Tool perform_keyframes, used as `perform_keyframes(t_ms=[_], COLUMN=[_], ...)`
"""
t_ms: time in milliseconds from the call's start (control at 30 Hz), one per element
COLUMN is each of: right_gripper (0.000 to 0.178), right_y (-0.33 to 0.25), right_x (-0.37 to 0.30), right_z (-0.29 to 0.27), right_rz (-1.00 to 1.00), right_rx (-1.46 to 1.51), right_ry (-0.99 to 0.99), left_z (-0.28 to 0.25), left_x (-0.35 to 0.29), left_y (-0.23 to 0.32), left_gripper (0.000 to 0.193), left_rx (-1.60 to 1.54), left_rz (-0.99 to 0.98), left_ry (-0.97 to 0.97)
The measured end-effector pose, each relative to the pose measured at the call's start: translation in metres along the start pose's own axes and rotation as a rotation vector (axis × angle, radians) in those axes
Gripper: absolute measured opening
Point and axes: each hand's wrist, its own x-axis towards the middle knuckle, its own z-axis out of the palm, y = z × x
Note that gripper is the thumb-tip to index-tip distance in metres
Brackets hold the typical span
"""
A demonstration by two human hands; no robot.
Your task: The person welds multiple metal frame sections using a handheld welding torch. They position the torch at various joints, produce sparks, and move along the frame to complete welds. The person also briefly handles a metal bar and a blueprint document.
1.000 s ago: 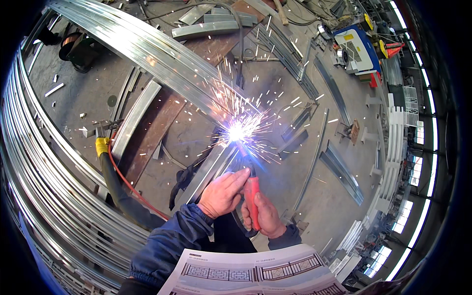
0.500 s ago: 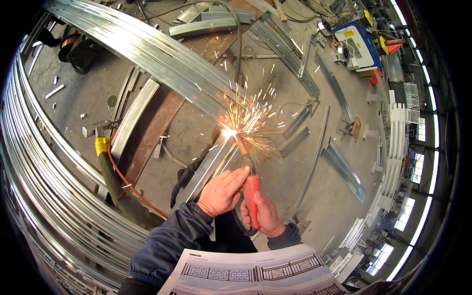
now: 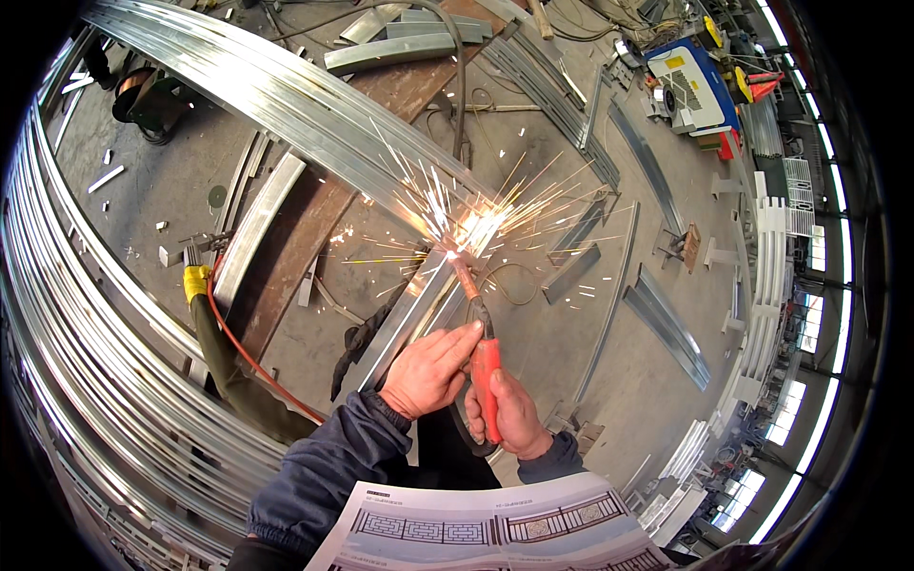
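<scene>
My right hand (image 3: 515,415) is wrapped round the red handle of a welding torch (image 3: 486,381). The copper-coloured nozzle points up and away, its tip at a bright spot on the far end of a metal profile (image 3: 405,322). Sparks (image 3: 481,221) spray out there, and the glare hides the joint itself. My left hand (image 3: 430,373) rests over the near part of that profile. Its fingers are stretched out and lie together, with the fingertips against the dark neck of the torch; the thumb is hard to see.
Long galvanized profiles (image 3: 276,81) cross the far left, and a stack of tubes (image 3: 105,381) fills the left side. Cut pieces (image 3: 666,324) lie on the floor at right, near a blue and white machine (image 3: 693,88). A printed sheet with railing pictures (image 3: 476,528) sits at the lower edge.
The sparks now fan out wider to both sides, and the glow has spread beyond the nozzle tip. Both hands and the torch stay almost where they were.
</scene>
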Motion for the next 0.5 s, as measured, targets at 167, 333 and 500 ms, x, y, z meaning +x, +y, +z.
perform_keyframes(t_ms=[167,333,500], right_gripper=[0.062,0.061,0.061], right_y=[0.001,0.0002,0.0017], right_x=[0.0002,0.0013,-0.0004], right_z=[-0.0004,-0.0008,-0.0012], right_rz=[-0.006,0.013,0.012], right_rx=[-0.002,0.006,-0.004], right_ry=[-0.006,0.007,0.009], left_z=[0.0006,0.0007,0.0006], left_x=[-0.0007,-0.0001,-0.0008], left_y=[-0.0001,0.0015,-0.0002], left_gripper=[0.084,0.084,0.084], left_rx=[0.013,0.022,0.021], left_rz=[0.0,-0.016,-0.002], left_ry=[0.007,0.017,-0.003])
